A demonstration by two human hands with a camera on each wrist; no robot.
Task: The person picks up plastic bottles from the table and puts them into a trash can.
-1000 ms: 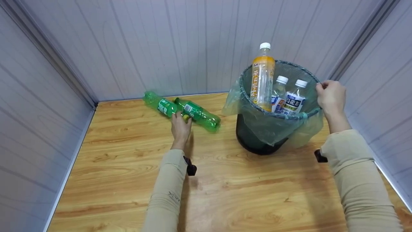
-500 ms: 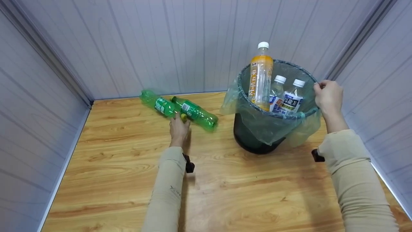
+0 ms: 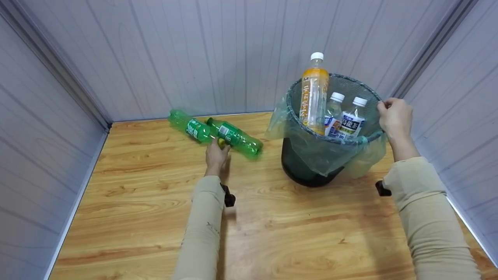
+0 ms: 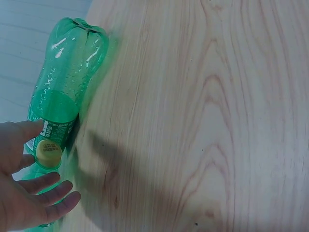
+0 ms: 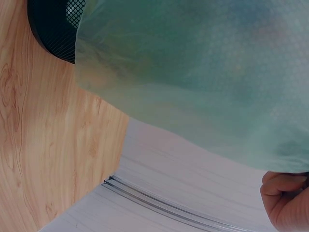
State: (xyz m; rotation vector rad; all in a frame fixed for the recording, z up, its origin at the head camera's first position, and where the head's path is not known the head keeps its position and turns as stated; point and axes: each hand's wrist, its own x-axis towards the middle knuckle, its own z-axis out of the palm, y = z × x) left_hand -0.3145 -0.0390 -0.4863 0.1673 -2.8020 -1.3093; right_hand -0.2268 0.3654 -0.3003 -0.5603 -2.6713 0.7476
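Observation:
Two green plastic bottles lie on the floor by the back wall: a left bottle (image 3: pixel 190 126), with a yellow cap (image 4: pixel 49 153) at its near end, and a right bottle (image 3: pixel 237 138), side by side and close together. My left hand (image 3: pixel 216 155) is at the yellow cap, thumb and fingers spread around it; in the left wrist view the thumb lies apart from the cap. On the right, my right hand (image 3: pixel 396 116) pinches the rim of a trash bin (image 3: pixel 307 167), over which a translucent green trash bag (image 3: pixel 323 155) is folded.
Inside the bin stand an orange-labelled tall bottle (image 3: pixel 314 101) sticking up past the rim and two smaller white-capped bottles, one a tea bottle (image 3: pixel 351 120). Ribbed grey panels (image 3: pixel 233 54) wall the wooden floor (image 3: pixel 148 217) on three sides.
The left hand has shifted slightly at the yellow cap, its fingers a little nearer it. The right hand keeps its hold on the rim. The head view has moved slightly.

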